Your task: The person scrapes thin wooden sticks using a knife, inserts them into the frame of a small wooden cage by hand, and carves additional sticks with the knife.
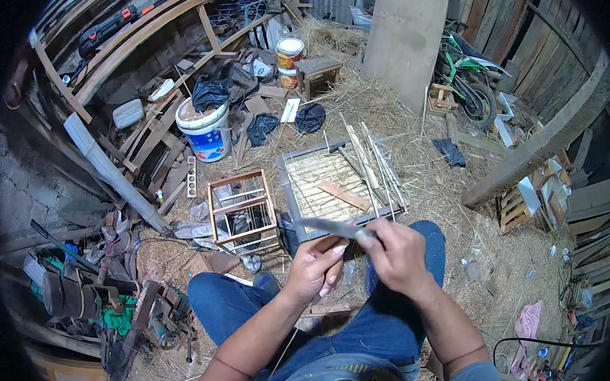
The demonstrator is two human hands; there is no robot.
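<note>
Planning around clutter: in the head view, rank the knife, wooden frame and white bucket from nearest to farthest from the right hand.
1. Knife, gripped in the right hand.
2. Wooden frame, ahead, to the left.
3. White bucket, farther ahead and left.

Near the centre of the frame, light is caught by a curved grey metal blade (pixel 334 227) — smooth, with a soft sheen. At left of centre, smooth wood is seen in an open reddish-brown rectangular frame (pixel 240 207), while a rough, matt grain is shown by the thick grey wooden post (pixel 541 139) at right. At upper left, a slight gloss is given off by the round white plastic bucket (pixel 203 133), and a crinkled shine by the black plastic bag (pixel 211 93) on top. Matt denim is recognised in the blue trousers (pixel 381 325) at lower centre, and soft, creased fabric in the pink cloth (pixel 527 323) at lower right.
</note>
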